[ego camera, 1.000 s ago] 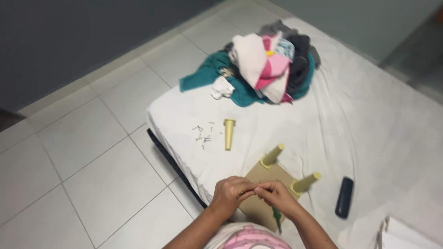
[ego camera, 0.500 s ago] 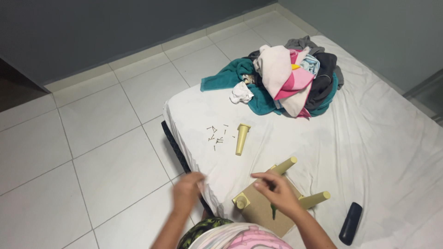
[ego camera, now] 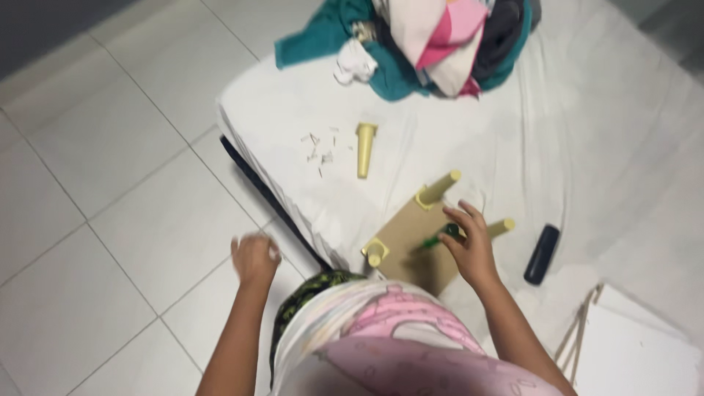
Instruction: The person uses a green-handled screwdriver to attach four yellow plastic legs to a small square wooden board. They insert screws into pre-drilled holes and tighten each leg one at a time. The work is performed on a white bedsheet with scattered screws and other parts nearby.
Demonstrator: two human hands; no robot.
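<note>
On the white bed, the right hand [ego camera: 469,246] grasps a green screwdriver [ego camera: 440,238] over the brown legged board [ego camera: 411,238]; the left hand [ego camera: 254,258] hangs clenched above the tiled floor [ego camera: 110,220].

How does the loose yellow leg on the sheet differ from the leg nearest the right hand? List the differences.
The loose yellow leg lies flat on the white sheet, attached to nothing; the leg by the right hand, at, is fixed to the brown board. The loose leg sits beside small scattered fasteners; the other is partly hidden by the hand. Both are pale yellow and tapered.
</note>
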